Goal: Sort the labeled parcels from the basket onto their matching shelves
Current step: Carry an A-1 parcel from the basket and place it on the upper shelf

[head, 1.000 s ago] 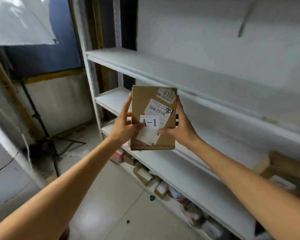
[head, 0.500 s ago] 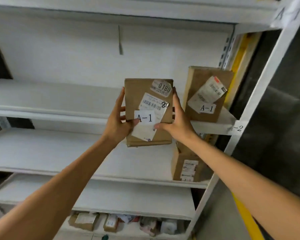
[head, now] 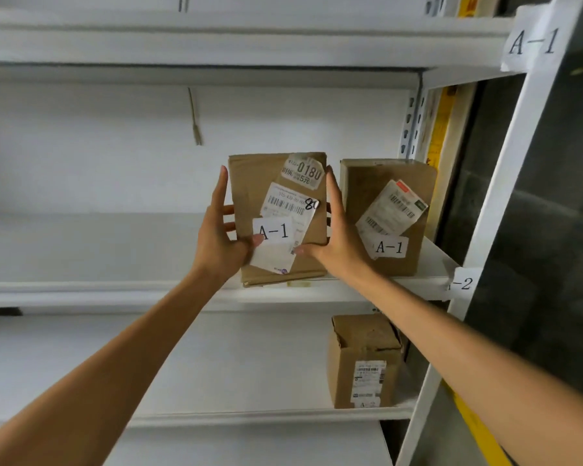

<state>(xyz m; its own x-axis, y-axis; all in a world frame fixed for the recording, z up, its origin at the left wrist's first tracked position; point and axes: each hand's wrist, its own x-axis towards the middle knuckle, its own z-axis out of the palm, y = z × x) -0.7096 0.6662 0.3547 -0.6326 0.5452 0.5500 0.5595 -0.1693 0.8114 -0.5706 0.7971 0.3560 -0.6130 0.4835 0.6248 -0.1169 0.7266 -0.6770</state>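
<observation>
Parcel: I am holding the brown cardboard parcel [head: 249,190], marked with a white "A-1" slip, upright between both grips. Its lower edge is sitting at the front lip of the white metal shelf [head: 115,290], and I cannot tell whether it is resting there.
Left grip: the left grip [head: 219,243] is clasping the parcel's left side, with the thumb pressing on the front face by the slip and the fingers curling round behind.
Right grip: the right grip [head: 337,240] is clasping the right side, with the thumb lying on the lower front and the forefinger running straight up the edge.
Neighbour: a second brown cardboard box [head: 360,196], also wearing an "A-1" slip, is standing on the same shelf just to the right of the held parcel.
Tags: a white paper tag reading "A-1" [head: 532,38] is hanging on the upright post above. Another, showing "-2" [head: 461,284], is sitting at this shelf's front corner.
Below: a smaller brown cardboard box with a white shipping label [head: 364,341] is standing at the right end of the next shelf down.
</observation>
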